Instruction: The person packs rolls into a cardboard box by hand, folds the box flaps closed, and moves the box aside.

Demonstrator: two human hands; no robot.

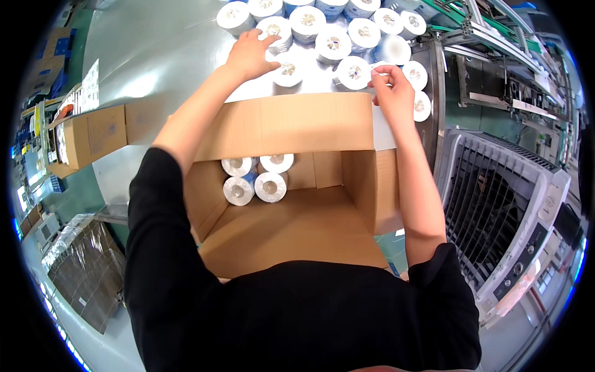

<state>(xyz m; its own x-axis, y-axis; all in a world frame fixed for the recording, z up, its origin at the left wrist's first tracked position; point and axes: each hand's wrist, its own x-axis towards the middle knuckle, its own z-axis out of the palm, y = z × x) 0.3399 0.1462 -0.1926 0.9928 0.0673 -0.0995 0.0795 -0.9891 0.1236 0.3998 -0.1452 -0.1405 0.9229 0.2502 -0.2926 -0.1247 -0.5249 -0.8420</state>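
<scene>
Open carton nearest; hands on wrapped rolls beyond it.

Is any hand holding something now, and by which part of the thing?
The right hand pinches the near edge of a white roll with its fingers. The left hand rests on top of another roll; a grip cannot be told.

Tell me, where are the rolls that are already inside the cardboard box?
In the head view, four white rolls stand packed together in the far left corner of the open cardboard box, against its far wall and below the left hand.
</scene>
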